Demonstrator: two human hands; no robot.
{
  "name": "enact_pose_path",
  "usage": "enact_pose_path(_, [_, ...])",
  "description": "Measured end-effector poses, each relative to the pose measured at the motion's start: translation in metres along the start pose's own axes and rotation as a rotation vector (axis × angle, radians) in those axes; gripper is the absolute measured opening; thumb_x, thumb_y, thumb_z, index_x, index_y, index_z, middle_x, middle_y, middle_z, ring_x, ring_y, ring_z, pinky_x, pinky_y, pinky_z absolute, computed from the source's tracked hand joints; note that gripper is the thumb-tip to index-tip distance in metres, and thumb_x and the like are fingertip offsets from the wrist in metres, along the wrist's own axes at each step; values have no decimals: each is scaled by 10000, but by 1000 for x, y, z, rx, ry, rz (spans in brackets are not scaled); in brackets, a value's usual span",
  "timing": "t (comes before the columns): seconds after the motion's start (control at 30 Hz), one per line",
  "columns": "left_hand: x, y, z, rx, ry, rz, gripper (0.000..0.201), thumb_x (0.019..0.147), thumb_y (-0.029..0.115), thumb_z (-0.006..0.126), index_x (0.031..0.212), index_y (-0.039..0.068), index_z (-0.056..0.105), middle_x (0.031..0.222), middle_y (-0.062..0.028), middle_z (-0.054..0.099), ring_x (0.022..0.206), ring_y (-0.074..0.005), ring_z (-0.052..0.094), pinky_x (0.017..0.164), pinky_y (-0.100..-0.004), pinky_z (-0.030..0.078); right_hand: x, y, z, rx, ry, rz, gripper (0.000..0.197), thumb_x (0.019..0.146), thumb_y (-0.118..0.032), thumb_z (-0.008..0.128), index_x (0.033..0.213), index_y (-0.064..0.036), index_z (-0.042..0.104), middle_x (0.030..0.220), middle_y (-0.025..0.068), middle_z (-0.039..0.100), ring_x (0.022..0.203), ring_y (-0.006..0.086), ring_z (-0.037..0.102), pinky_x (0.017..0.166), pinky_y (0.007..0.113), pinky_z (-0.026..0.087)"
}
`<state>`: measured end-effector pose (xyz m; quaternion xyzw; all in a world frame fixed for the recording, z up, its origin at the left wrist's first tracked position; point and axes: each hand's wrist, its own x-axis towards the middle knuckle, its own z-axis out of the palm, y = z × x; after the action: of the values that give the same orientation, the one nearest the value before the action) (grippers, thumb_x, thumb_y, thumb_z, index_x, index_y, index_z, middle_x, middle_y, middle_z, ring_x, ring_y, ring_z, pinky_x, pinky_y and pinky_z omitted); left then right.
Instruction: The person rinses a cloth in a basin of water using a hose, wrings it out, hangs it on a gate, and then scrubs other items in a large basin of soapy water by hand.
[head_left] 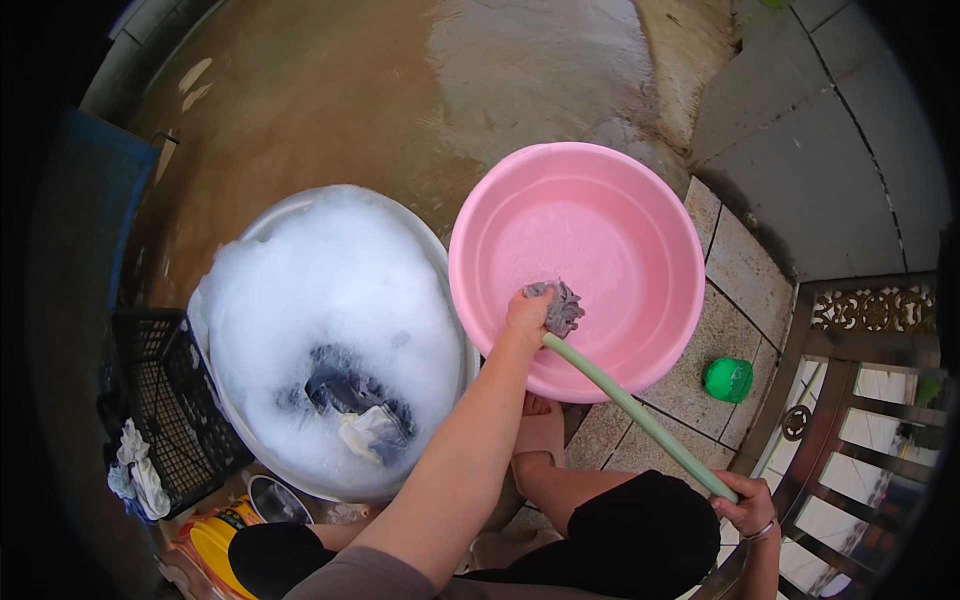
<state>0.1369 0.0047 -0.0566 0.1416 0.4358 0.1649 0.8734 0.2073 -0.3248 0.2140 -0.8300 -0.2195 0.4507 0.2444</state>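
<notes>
My left hand (pixel 526 314) clenches stringy grey bunch (pixel 566 311) over pink basin (pixel 625 240); my right hand (pixel 748 508) curls round pale-green tube (pixel 640 414).

A single fisheye view looks steeply down from the wearer's head, fairly close above the pink basin (pixel 580 235). It faces forward: the wearer's knees (pixel 648 525) show on the basin's near side, wet ground (pixel 330 110) stretches beyond it, and a gate (pixel 835 440) bends toward the rim on its right.

no words or numbers could be read, dark marks on the yellow pack (pixel 212 552) near the white tub (pixel 462 350) looked blurry
</notes>
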Motion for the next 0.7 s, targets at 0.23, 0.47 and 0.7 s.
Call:
enact_pose_path(0.23, [-34, 19, 14, 74, 227, -3, 215, 800, 183, 500, 871, -18, 473, 657, -98, 524, 505, -205, 529, 388, -334, 439, -2, 10, 0, 57, -28, 49, 393, 638, -183, 682, 965, -1, 561, 759, 73, 602, 639, 95, 536, 586, 217, 426])
enact_pose_path(0.47, [-29, 9, -7, 31, 167, 48, 155, 772, 93, 496, 896, 10, 455, 688, -89, 496, 503, -188, 499, 385, -330, 431, 1, 6, 1, 32, -35, -20, 417, 633, -173, 694, 980, 9, 551, 808, 71, 598, 698, 94, 531, 627, 222, 423])
enact_pose_path(0.7, [-21, 8, -23, 20, 57, 31, 302, 736, 28, 502, 1020, 23, 401, 847, -97, 488, 650, -192, 521, 506, -338, 472, -9, 5, -7, 206, -92, 74, 419, 644, -128, 687, 1010, 8, 534, 873, 77, 586, 763, 86, 515, 674, 222, 416])
